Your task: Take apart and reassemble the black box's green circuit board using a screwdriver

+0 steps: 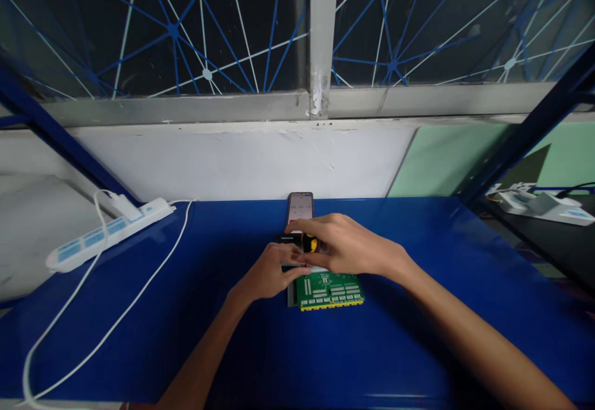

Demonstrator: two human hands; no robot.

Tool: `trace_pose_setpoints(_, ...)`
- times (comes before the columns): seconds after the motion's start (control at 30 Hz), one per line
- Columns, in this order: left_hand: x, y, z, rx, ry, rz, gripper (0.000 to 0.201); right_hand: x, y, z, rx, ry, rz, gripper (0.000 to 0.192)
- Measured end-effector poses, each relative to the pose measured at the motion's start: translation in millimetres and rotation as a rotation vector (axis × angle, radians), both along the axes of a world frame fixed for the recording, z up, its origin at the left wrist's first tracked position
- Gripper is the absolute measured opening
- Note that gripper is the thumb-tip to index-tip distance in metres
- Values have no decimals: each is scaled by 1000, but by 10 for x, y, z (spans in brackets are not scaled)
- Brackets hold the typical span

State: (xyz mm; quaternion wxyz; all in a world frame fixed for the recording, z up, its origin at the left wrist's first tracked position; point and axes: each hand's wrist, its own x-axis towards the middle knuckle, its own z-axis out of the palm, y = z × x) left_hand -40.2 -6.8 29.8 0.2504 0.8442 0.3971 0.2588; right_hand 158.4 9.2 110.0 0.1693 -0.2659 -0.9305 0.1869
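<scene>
A green circuit board (pixel 328 289) with a yellow-edged front row lies flat on the blue table in front of me. My right hand (pixel 346 242) is over its back edge, fingers wrapped round a black-and-yellow screwdriver (pixel 310 244) held upright, handle on top. Its tip is hidden by fingers. From the left, my left hand (pixel 272 270) reaches to the same spot, thumb and fingertips drawn close together beside the screwdriver's lower end. What they pinch is too small to make out. Under the board's left side shows a grey strip (pixel 291 295).
Behind my hands a phone (pixel 301 205) with a timer on its screen lies near the wall. At left are a white power strip (pixel 111 233) and a looping white cable (pixel 155 273). A blue table (pixel 223 360) spans the front; blue frame posts rise on both sides.
</scene>
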Motion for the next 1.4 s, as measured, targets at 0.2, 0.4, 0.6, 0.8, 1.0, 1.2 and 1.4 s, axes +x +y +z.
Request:
trace_pose_setpoints(0.2,2,-21,28,-10,54,-24,11,4,-6,-10,-12,15,27,40)
trace_pose_setpoints(0.4,2,8,-31,21,-44,47,10,7,-10,0,-41,36,29,41)
trace_pose_setpoints(0.6,1,-2,9,39,-37,2,12,20,-36,32,-53,16,44,42)
trace_pose_setpoints(0.8,-16,2,-3,86,-1,-1,5,2,-20,-7,-75,9,45,38)
trace_pose_setpoints(1.0,5,2,-10,85,-31,19,12,-37,-6,-44,13,-5,-14,32)
trace_pose_setpoints(1.2,36,-6,42,28,-48,-22,21,-11,-20,-51,32,-22,-3,47)
trace_pose_setpoints(1.4,16,-1,4,9,-8,-24,19,-10,-15,-51,-26,-1,6,38)
